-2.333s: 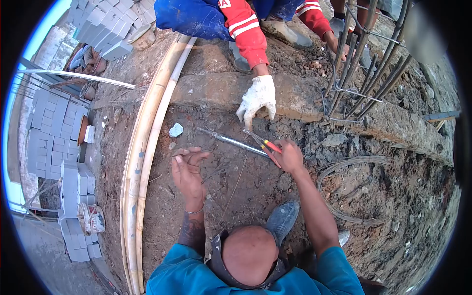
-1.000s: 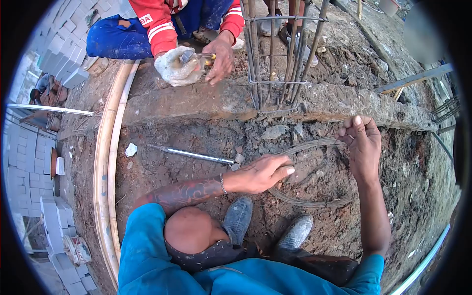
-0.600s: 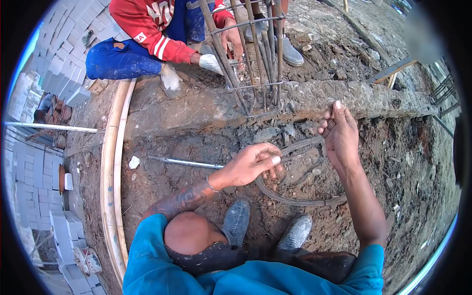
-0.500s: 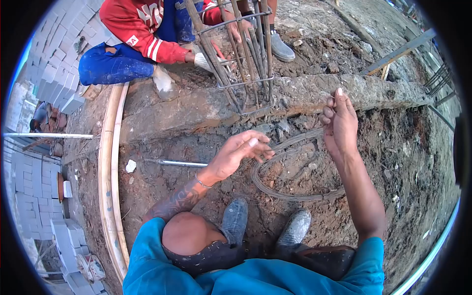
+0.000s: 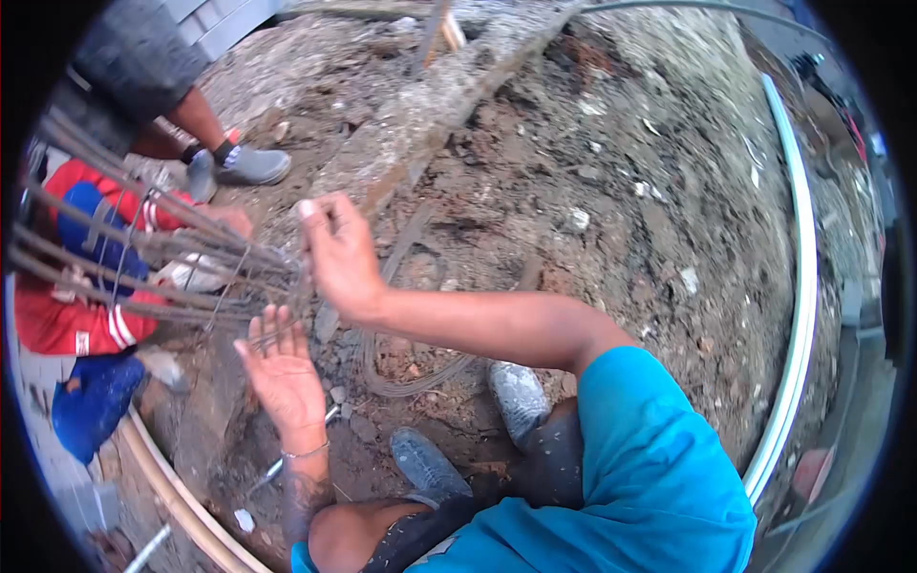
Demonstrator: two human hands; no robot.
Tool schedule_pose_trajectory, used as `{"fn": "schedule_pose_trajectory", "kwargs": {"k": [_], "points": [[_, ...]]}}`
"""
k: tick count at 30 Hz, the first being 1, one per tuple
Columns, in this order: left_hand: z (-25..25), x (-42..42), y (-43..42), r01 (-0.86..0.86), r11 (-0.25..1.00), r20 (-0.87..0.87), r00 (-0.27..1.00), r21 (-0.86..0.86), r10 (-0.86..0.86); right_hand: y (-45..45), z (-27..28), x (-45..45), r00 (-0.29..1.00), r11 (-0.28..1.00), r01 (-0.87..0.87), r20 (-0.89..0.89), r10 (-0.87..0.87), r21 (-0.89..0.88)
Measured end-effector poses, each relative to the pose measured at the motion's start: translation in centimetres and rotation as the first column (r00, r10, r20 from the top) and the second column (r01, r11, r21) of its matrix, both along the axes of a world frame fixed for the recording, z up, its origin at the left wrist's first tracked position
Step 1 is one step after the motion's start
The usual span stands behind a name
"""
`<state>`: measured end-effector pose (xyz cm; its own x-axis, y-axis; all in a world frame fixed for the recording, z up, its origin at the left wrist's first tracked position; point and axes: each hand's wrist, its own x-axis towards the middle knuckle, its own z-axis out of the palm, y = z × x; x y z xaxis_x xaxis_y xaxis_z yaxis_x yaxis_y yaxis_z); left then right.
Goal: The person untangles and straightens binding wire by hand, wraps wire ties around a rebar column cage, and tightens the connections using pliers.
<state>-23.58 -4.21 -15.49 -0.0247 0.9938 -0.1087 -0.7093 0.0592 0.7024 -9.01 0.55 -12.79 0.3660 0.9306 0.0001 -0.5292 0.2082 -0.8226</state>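
My left hand point(image 5: 285, 377) is open, palm up, with its fingers apart beside the lower end of the rebar cage point(image 5: 191, 248). Just above it, my right hand point(image 5: 342, 258) is closed in a pinch, close to the same bars. Whatever its fingertips hold is too thin and blurred to name. A loose coil of thin wire point(image 5: 406, 387) lies on the dirt below my right forearm. The cage's rods appear tilted toward the left of the view, with thin ties around them.
A person in a red top point(image 5: 48, 310) crouches behind the cage, a gloved hand near it. Another person's shoe point(image 5: 253, 164) stands farther back. A concrete beam point(image 5: 411, 119) crosses the ground. A metal rod point(image 5: 267, 474), bamboo poles point(image 5: 181, 492) and a pale pipe point(image 5: 800, 286) lie around.
My view has swung right, so the cage now appears at left. My right hand has crossed over toward the cage and my left hand. The left palm has turned up.
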Motion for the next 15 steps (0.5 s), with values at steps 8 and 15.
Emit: {"fn": "schedule_pose_trajectory", "kwargs": {"k": [8, 15], "points": [[4.7, 3.4, 8.6, 0.627, 0.778, -0.241, 0.748, -0.05, -0.618, -1.8, 4.3, 9.0, 0.89, 0.889, 0.436, 0.082, -0.449, 0.141], [18.0, 7.7, -6.6, 0.776, 0.439, -0.282, 0.343, -0.453, -0.896, -19.7, 14.0, 11.7, 0.728, 0.771, 0.547, -0.27, -0.631, -0.327]]}}
